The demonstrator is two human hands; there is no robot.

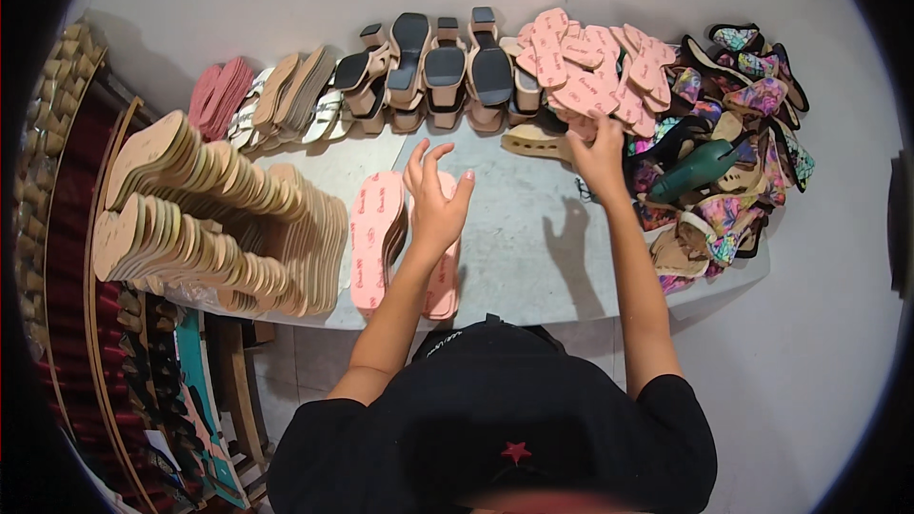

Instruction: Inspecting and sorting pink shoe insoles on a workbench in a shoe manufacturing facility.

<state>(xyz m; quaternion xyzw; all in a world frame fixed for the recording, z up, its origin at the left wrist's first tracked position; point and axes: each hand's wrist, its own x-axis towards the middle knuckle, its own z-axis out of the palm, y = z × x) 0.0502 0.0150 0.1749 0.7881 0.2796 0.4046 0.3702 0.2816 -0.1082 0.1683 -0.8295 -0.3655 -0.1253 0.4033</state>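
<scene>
Two neat stacks of pink printed insoles lie side by side at the front of the table: a left stack (374, 228) and a right stack (445, 278). My left hand (438, 198) hovers over them, fingers spread and holding nothing. Farther right, my right hand (600, 160) reaches to the near edge of a loose heap of pink insoles (586, 67). Its thumb and fingers are apart; the fingertips are at the lowest insoles, and I see no insole lifted. A tan sole (535, 141) lies just left of that hand.
Tall rows of beige insole boards (276, 228) fill the table's left. Along the wall stand black-soled heeled sandals (446, 71), white-strapped sandals (333, 114) and dark pink insoles (221, 98). Colourful floral sandals (752, 95) and a green shoe last (698, 171) crowd the right. Shelving (124, 228) borders the left.
</scene>
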